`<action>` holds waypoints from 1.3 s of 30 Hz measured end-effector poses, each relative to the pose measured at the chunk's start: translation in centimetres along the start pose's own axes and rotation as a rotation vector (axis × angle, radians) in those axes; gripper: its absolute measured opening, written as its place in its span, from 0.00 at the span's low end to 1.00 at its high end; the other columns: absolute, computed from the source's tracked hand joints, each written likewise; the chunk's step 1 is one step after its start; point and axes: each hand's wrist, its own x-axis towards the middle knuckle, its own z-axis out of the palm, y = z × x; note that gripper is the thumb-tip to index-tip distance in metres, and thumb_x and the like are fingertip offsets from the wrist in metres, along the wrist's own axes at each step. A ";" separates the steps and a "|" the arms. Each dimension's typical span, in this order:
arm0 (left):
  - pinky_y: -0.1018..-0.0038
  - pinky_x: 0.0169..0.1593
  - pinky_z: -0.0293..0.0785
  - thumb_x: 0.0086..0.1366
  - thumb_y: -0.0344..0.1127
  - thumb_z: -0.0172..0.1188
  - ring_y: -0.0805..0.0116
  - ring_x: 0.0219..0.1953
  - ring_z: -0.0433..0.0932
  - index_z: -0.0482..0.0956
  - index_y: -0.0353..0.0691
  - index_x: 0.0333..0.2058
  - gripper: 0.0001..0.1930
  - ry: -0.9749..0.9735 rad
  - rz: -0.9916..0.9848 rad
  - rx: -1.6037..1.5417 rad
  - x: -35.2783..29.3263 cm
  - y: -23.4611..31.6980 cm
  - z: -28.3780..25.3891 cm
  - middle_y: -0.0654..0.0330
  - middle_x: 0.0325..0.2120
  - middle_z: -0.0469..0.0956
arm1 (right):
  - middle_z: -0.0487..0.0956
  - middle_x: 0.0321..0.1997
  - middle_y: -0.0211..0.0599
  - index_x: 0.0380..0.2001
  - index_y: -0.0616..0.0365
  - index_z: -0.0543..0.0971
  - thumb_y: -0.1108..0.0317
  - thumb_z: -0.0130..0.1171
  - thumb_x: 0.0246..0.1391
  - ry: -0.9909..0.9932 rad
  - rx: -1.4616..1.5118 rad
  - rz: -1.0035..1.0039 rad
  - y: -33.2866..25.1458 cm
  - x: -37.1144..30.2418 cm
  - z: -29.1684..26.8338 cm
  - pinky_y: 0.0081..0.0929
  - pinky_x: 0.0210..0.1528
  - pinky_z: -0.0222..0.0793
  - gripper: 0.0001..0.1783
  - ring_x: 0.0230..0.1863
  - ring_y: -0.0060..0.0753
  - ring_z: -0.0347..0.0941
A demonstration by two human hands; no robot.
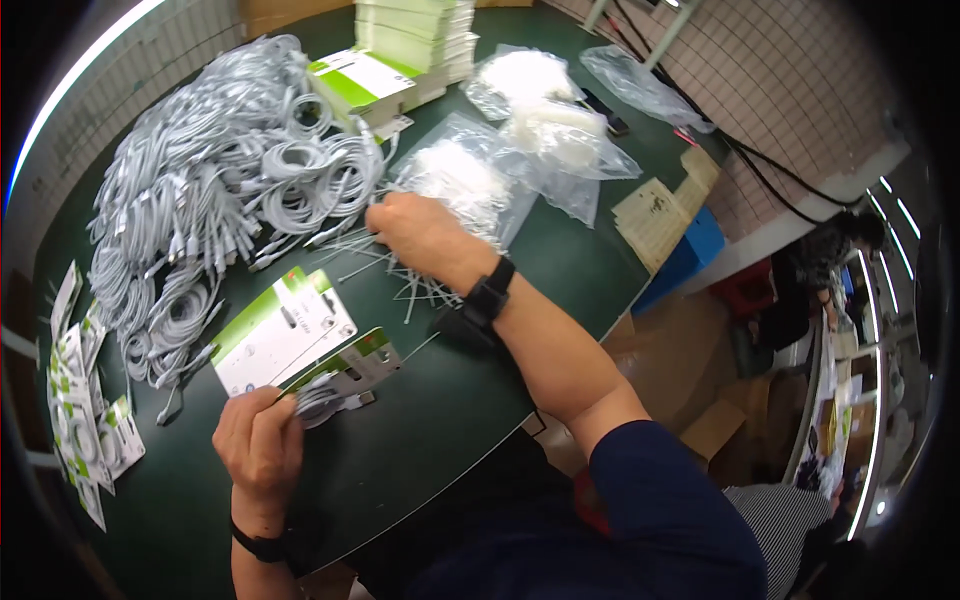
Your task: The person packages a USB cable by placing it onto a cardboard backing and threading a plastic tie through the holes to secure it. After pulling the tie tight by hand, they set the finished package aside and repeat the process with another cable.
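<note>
My left hand (258, 440) is closed on the edge of a green-and-white packaging card (362, 364), with a coiled grey cable (318, 398) against the card's near side. The cable's plug sticks out to the right. Just beyond lie more flat packaging cards (285, 335), printed white and green. My right hand (415, 232) is over loose white cable ties (412, 278), its fingers bent together at the edge of the pile. Whatever is between those fingertips is hidden. An opened clear bag of cable ties (455, 180) lies right behind this hand.
A large heap of coiled grey cables (215, 160) covers the far left. Stacked cards (405, 45) stand at the back. Carded cables (85, 420) lie along the left edge. More plastic bags (560, 130), stained cardboard (655, 215) and a blue bin (690, 260) are at the right.
</note>
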 end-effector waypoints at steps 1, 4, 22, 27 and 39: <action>0.61 0.38 0.79 0.49 0.17 0.70 0.50 0.34 0.82 0.82 0.35 0.38 0.16 0.006 -0.013 -0.003 0.2 -0.2 0.3 0.51 0.34 0.82 | 0.81 0.40 0.49 0.37 0.59 0.81 0.69 0.66 0.55 -0.019 -0.043 0.034 -0.2 0.1 -0.1 0.48 0.48 0.78 0.08 0.47 0.57 0.80; 0.59 0.40 0.79 0.51 0.17 0.69 0.46 0.35 0.82 0.81 0.34 0.39 0.15 0.005 -0.011 0.034 -0.7 -0.8 0.6 0.47 0.35 0.81 | 0.81 0.40 0.54 0.35 0.61 0.80 0.74 0.60 0.53 0.080 0.040 -0.002 -0.3 0.7 2.0 0.50 0.46 0.80 0.05 0.46 0.59 0.80; 0.60 0.43 0.84 0.66 0.24 0.70 0.50 0.39 0.87 0.87 0.38 0.37 0.03 0.016 0.046 0.167 0.9 -0.9 1.0 0.52 0.36 0.86 | 0.82 0.33 0.42 0.29 0.61 0.83 0.71 0.63 0.49 0.314 -0.082 -0.162 -2.5 2.8 4.4 0.36 0.45 0.76 0.05 0.41 0.44 0.80; 0.60 0.44 0.84 0.65 0.24 0.72 0.50 0.39 0.87 0.86 0.37 0.37 0.04 -0.011 0.066 0.158 0.4 -1.5 0.6 0.51 0.36 0.86 | 0.83 0.33 0.45 0.29 0.62 0.83 0.71 0.62 0.49 0.445 -0.024 -0.175 -2.8 3.0 4.7 0.38 0.44 0.77 0.06 0.39 0.46 0.81; 0.62 0.42 0.83 0.63 0.25 0.74 0.51 0.35 0.86 0.85 0.35 0.38 0.07 -0.044 0.075 0.132 1.1 -1.6 0.7 0.51 0.34 0.85 | 0.81 0.33 0.51 0.28 0.64 0.80 0.73 0.62 0.49 0.598 0.107 -0.128 -3.3 3.0 3.4 0.41 0.41 0.79 0.05 0.37 0.52 0.81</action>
